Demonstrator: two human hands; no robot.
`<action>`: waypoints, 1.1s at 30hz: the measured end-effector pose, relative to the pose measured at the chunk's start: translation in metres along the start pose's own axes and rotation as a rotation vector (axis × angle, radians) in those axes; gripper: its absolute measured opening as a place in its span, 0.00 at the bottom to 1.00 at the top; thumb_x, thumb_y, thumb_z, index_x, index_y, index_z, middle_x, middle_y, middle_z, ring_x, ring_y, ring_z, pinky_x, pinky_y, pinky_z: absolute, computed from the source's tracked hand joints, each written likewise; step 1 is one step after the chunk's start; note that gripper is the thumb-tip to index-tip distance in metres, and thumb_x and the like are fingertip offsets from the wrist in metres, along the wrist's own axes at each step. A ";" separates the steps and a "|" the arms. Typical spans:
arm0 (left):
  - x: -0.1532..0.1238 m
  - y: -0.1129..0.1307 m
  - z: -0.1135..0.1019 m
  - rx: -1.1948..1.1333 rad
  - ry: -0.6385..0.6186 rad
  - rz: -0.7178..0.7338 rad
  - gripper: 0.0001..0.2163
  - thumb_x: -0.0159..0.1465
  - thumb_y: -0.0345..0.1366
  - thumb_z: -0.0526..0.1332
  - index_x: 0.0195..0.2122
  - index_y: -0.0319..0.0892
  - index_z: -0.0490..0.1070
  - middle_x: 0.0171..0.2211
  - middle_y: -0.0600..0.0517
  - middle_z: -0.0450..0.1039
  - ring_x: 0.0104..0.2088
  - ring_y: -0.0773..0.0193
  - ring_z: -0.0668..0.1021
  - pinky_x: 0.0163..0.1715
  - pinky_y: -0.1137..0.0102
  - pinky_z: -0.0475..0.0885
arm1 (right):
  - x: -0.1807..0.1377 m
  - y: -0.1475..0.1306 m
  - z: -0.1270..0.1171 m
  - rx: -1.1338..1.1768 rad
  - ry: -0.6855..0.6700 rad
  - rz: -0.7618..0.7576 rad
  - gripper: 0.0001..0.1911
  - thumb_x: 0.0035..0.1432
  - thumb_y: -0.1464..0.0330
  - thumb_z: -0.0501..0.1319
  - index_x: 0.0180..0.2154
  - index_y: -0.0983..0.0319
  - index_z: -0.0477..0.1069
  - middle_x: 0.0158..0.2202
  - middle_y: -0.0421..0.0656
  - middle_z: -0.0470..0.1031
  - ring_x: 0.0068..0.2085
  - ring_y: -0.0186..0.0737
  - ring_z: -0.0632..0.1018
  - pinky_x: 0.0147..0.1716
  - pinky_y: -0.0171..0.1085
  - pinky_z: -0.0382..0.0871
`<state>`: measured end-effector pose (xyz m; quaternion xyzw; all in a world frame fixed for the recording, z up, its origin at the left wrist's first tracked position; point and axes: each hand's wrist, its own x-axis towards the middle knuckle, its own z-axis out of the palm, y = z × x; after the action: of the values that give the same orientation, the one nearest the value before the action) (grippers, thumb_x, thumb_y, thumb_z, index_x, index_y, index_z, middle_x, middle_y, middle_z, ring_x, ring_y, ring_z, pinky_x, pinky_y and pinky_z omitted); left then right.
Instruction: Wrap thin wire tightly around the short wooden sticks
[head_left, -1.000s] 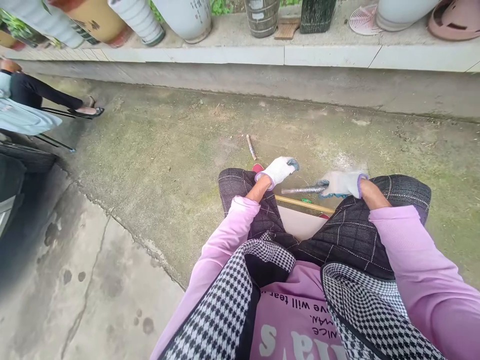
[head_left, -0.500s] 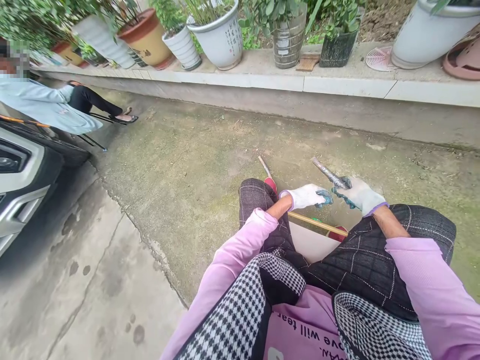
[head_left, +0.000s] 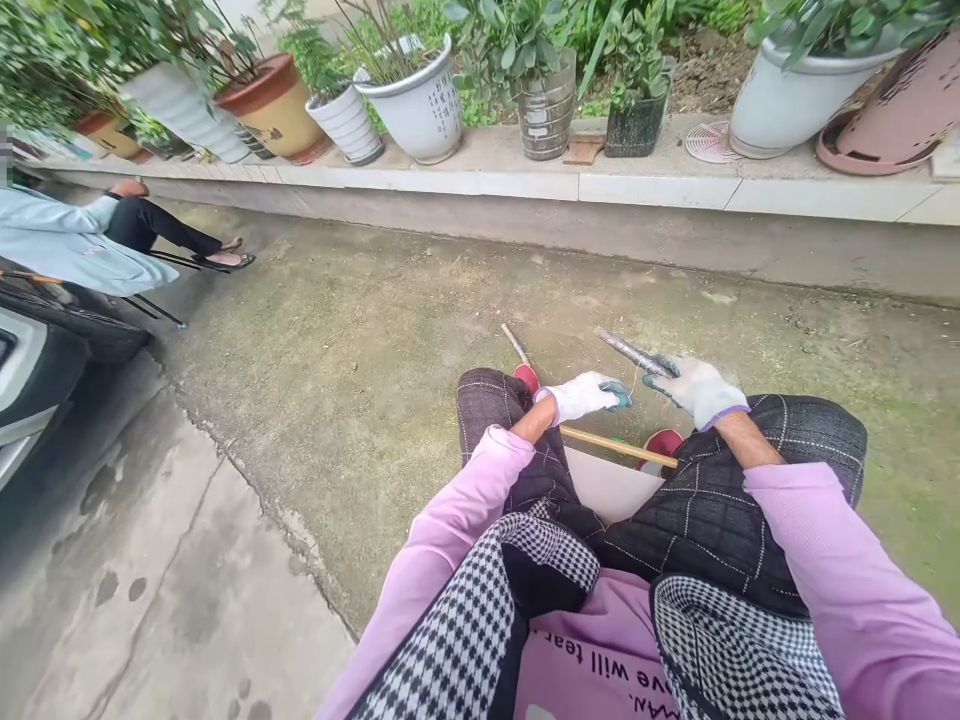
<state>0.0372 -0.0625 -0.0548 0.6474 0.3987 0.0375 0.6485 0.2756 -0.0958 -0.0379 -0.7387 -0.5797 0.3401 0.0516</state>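
My left hand (head_left: 594,396), in a white glove with blue-green fingertips, is closed in a pinch on a thin pale strand (head_left: 637,382). That strand loops across the small gap toward the other hand. My right hand (head_left: 705,390), gloved the same way, grips a short stick (head_left: 632,352) wrapped in a silvery winding, its bare end pointing up and left. Below both hands a pale wooden rod (head_left: 621,446) runs between my knees, above a whitish flat panel (head_left: 611,485). A second stick (head_left: 514,342) projects past my left red shoe (head_left: 527,377).
A tiled ledge (head_left: 510,183) with several potted plants (head_left: 416,105) runs along the far side. At the left a person (head_left: 82,235) sits on a stool beside a parked car (head_left: 45,370). Mossy concrete ground (head_left: 360,340) lies around my legs.
The view has shifted a little to the right. My hands are slightly farther apart, and the strand between them shows more clearly. The right hand still holds the wrapped stick.
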 end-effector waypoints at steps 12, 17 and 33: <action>0.016 0.003 -0.013 -0.064 0.175 -0.035 0.06 0.64 0.27 0.67 0.36 0.39 0.85 0.31 0.55 0.81 0.35 0.65 0.77 0.48 0.68 0.78 | -0.034 -0.004 -0.015 0.626 -0.310 -0.068 0.30 0.53 0.43 0.80 0.43 0.58 0.79 0.31 0.38 0.76 0.25 0.34 0.69 0.22 0.36 0.63; 0.004 0.005 -0.027 -0.001 -0.017 -0.107 0.08 0.56 0.23 0.69 0.34 0.39 0.86 0.30 0.56 0.83 0.34 0.65 0.79 0.43 0.72 0.77 | -0.035 -0.002 -0.011 0.178 -0.633 -0.194 0.19 0.57 0.51 0.78 0.34 0.58 0.81 0.27 0.39 0.76 0.28 0.38 0.74 0.30 0.39 0.67; -0.012 0.012 -0.036 -0.397 -0.054 -0.212 0.08 0.72 0.33 0.75 0.47 0.32 0.88 0.33 0.41 0.89 0.27 0.61 0.86 0.34 0.68 0.84 | -0.039 0.011 -0.025 0.055 -0.715 -0.316 0.14 0.58 0.57 0.74 0.31 0.59 0.77 0.27 0.37 0.72 0.31 0.37 0.70 0.32 0.41 0.59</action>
<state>0.0143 -0.0387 -0.0330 0.4622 0.4318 0.0295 0.7740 0.2945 -0.1258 -0.0071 -0.4734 -0.6584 0.5793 -0.0822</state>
